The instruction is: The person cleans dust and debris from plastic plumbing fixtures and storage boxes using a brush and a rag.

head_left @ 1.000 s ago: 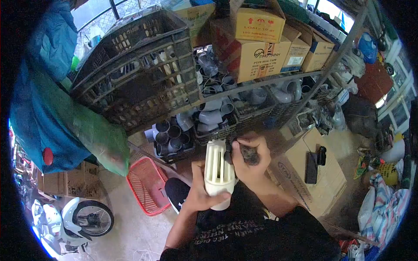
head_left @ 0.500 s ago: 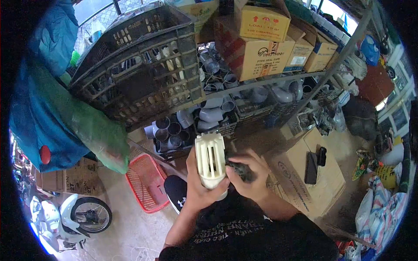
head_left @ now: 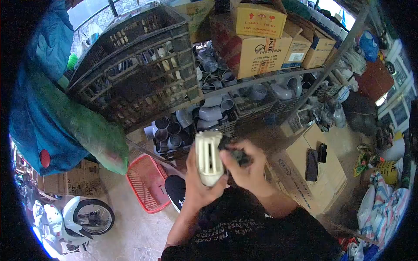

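My left hand (head_left: 200, 183) is wrapped round a cream slotted fitting (head_left: 210, 160), gripping its lower part from the left. The fitting stands roughly upright, with long vertical bars, dark gaps between them and a rounded base. In my right hand (head_left: 249, 168) is a bunched dark cloth (head_left: 237, 155), pinched between thumb and fingers. This cloth touches or nearly touches the fitting's upper right side. The right hand is somewhat blurred, and its fingers partly hide the cloth. Both hands are in front of my black shirt.
A red plastic basket (head_left: 147, 185) sits on the floor to the left. Ahead, a rack holds a black crate (head_left: 135, 74), grey pipe elbows (head_left: 211, 114) and cardboard boxes (head_left: 265, 54). A phone (head_left: 311, 165) lies on flat cardboard (head_left: 333, 178) at right. A motorbike (head_left: 82, 222) stands lower left.
My right hand has moved slightly up and left, bringing the dark cloth to the fitting's upper side. The left hand still holds the fitting in nearly the same place.
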Demonstrator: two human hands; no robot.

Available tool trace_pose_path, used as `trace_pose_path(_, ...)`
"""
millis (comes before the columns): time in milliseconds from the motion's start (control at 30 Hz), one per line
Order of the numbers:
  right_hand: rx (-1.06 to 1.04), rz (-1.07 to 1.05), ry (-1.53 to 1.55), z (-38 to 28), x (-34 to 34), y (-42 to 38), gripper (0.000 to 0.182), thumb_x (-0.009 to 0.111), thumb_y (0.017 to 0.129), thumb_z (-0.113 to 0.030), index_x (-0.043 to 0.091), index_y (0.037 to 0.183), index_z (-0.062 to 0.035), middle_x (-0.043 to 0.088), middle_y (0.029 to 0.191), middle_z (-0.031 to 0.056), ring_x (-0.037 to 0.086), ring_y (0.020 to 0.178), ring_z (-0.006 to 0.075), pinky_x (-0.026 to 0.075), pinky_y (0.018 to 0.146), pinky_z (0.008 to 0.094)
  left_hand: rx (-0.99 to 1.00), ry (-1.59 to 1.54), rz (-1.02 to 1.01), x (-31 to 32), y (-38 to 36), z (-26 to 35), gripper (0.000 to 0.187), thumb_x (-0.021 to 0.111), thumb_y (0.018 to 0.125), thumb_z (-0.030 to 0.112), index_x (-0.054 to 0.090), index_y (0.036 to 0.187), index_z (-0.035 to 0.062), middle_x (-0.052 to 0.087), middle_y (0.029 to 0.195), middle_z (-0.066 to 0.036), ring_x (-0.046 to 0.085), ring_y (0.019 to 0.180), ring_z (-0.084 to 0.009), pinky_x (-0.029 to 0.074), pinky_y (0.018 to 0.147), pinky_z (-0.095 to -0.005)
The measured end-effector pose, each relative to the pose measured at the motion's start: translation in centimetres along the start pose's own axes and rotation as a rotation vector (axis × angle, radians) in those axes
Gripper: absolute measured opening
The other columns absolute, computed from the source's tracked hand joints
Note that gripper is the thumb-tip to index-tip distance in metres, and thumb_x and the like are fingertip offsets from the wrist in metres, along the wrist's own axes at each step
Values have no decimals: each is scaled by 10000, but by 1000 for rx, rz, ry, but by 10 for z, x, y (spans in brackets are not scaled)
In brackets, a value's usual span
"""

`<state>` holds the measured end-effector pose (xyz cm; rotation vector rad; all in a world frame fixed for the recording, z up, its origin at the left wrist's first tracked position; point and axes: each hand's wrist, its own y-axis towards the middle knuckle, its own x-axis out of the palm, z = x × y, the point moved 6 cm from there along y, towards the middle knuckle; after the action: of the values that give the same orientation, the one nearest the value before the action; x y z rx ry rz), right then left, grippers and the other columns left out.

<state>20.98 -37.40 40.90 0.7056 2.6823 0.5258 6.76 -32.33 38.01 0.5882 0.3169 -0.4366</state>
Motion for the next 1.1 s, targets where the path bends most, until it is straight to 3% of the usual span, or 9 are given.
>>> trace_pose_path(33,45,-81,-33,2,5,-7,183,717,796,-104,612,891,11,638,789,81,581,714,90,465,635,263,16,54,28,-4,2,-1,971,747,679,217,169,1403,-76,412,1314,-265,464,1210,-348,371,1011,-399)
trace_pose_path(67,-168,28,75,-5,12,-14,195,708,805,-104,628,938,14,650,828,90,589,740,91,472,658,262,-89,-347,96,-3,4,-6,956,741,682,194,173,1404,-71,447,1286,-247,505,1161,-312,398,983,-390)
trace_pose_path(167,66,-52,101,-4,8,-14,174,703,795,-73,650,924,31,654,816,100,615,747,129,479,663,270,-16,-266,68,-5,2,-14,947,738,684,179,176,1404,-72,476,1257,-230,530,1121,-286,418,958,-377)
trace_pose_path(367,-204,34,-12,-36,-2,22,186,716,761,-64,658,919,16,663,837,115,634,745,168,483,662,283,-91,-485,-11,3,-1,-6,995,757,676,289,173,1405,-54,417,1308,-193,455,1193,-259,359,1006,-389)
trace_pose_path(500,-135,-381,166,-25,15,14,217,748,717,-94,658,900,-17,644,809,90,617,698,158,475,649,273,-242,-713,79,-5,1,-20,995,759,658,309,192,1400,-35,408,1302,-163,447,1192,-242,355,1004,-382)
trace_pose_path(600,-28,-453,285,-24,6,16,236,778,696,-86,651,881,-15,638,810,58,598,721,122,456,659,248,-233,-729,25,-6,0,-19,1012,767,646,306,189,1400,-42,410,1297,-158,445,1190,-248,353,1002,-373)
trace_pose_path(900,18,-168,630,-21,-20,21,187,712,719,-19,555,821,-8,606,821,97,573,771,164,443,699,287,-249,-836,-104,-2,5,1,1003,763,640,248,177,1401,-40,411,1308,-185,465,1190,-252,383,989,-377)
trace_pose_path(1033,238,-165,576,-16,-19,14,164,698,747,-25,564,840,-8,626,853,88,589,793,119,459,716,271,-185,-748,-90,-2,6,4,997,776,682,209,138,1404,-46,393,1321,-193,443,1213,-256,358,1012,-384)
trace_pose_path(1100,161,-194,409,-22,-16,13,159,708,751,-37,572,829,-10,630,845,74,588,748,98,457,679,251,-125,-695,-73,-3,8,8,991,773,692,187,127,1404,-48,383,1327,-199,431,1228,-260,345,1024,-387)
